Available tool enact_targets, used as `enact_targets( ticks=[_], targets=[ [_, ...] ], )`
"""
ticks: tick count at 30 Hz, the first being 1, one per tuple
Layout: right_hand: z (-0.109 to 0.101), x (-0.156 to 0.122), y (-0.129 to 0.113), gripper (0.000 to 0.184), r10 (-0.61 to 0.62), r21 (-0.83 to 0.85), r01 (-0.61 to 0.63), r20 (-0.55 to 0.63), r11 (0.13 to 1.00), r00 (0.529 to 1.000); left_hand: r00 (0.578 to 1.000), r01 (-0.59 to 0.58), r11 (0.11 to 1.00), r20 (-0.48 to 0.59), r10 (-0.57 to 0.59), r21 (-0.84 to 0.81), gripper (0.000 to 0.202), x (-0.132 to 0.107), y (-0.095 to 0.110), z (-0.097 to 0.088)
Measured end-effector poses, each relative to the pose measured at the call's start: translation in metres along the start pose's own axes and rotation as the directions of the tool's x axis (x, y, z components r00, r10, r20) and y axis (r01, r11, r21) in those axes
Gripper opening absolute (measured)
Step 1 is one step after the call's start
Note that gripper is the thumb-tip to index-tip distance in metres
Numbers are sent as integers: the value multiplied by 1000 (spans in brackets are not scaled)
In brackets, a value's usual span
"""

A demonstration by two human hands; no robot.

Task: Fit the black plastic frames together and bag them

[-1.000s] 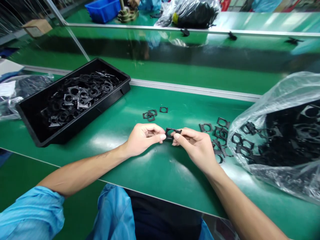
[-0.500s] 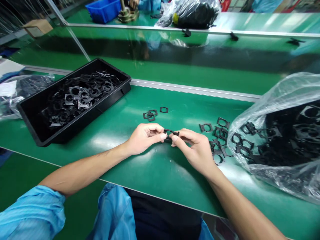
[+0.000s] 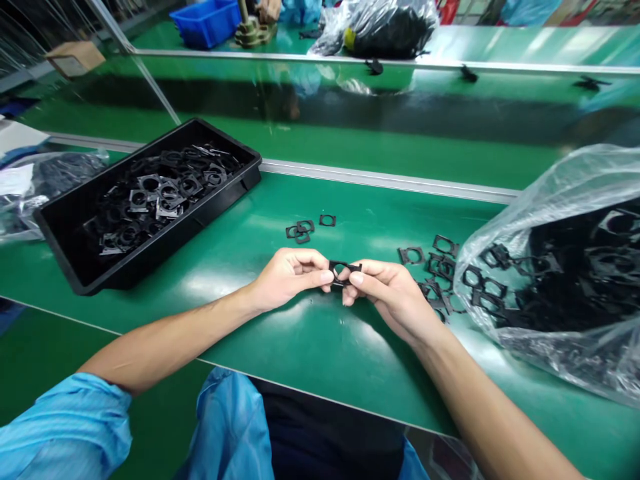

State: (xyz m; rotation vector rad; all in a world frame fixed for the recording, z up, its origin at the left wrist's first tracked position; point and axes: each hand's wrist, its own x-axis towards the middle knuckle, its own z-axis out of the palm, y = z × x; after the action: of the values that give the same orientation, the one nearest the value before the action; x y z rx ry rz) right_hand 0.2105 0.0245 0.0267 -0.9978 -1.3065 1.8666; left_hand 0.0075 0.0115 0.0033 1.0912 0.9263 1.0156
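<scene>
Between both hands, a little above the green table, is a black plastic frame [image 3: 345, 265] with a round hole. My left hand [image 3: 290, 279] pinches its left end between thumb and fingers. My right hand [image 3: 387, 291] is closed on its right end, thumb on the near face. Beyond the hands lie several similar black frames [image 3: 301, 230], with one single frame [image 3: 327, 220] slightly apart. A looser pile of such frames [image 3: 440, 267] lies to the right of my right hand, partly hidden behind it.
A black tray [image 3: 235, 183] full of frames stands at left. A clear plastic bag [image 3: 560, 180] of black frames lies open at right. A metal rail [image 3: 390, 179] runs along the table's back. Farther off are a blue bin [image 3: 207, 23] and a cardboard box [image 3: 75, 58].
The held frame has tilted so its face and round hole show more. My right thumb and fingers have shifted slightly on its right end; my left hand is almost unmoved.
</scene>
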Motion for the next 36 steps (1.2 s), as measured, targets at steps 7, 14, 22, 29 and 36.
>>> enact_targets(
  ticks=[7,14,22,29,36],
  targets=[
    [0,0,0,40,-90,-158,78,-69,984,994,999,-11,1000,-31,11,-20,38,1,1,1],
    [2,-2,-3,42,-124,-225,106,-67,969,990,1000,0,1000,19,1,-16,35,0,3,0],
    [3,-1,8,32,-315,-446,255,-64,858,947,997,-20,988,-75,9,-153,30,1,-3,6],
    [4,-2,4,37,-242,-330,207,-71,921,968,1000,28,986,-2,-29,-165,32,2,0,4],
    [1,0,0,40,-185,-269,159,-74,950,980,999,13,986,-45,-21,-168,31,1,-2,5]
  ],
)
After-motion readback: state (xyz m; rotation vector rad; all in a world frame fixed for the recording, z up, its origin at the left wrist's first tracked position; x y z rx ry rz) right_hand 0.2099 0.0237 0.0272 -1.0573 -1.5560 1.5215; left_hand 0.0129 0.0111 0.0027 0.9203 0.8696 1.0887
